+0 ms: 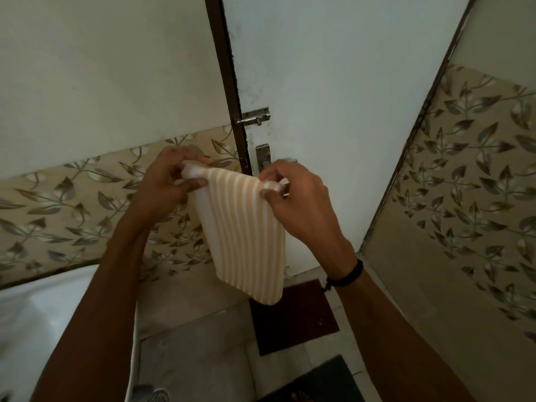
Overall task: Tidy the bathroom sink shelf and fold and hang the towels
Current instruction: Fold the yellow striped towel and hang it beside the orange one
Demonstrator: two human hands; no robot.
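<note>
A folded towel (243, 236) with orange and white stripes hangs in the air in front of the door. My left hand (166, 181) pinches its upper left corner. Its upper right corner is gripped by my right hand (298, 198), which wears a black band at the wrist. The towel's lower end dangles free above the floor. The sink shelf is not in view.
A white door (333, 82) with a sliding bolt (255, 117) and a lever handle (265, 158) stands straight ahead. Leaf-patterned tiles (478, 184) cover the walls on both sides. A white basin edge (43, 314) is at lower left. A brown mat (293, 320) and a dark mat (319, 381) lie on the floor.
</note>
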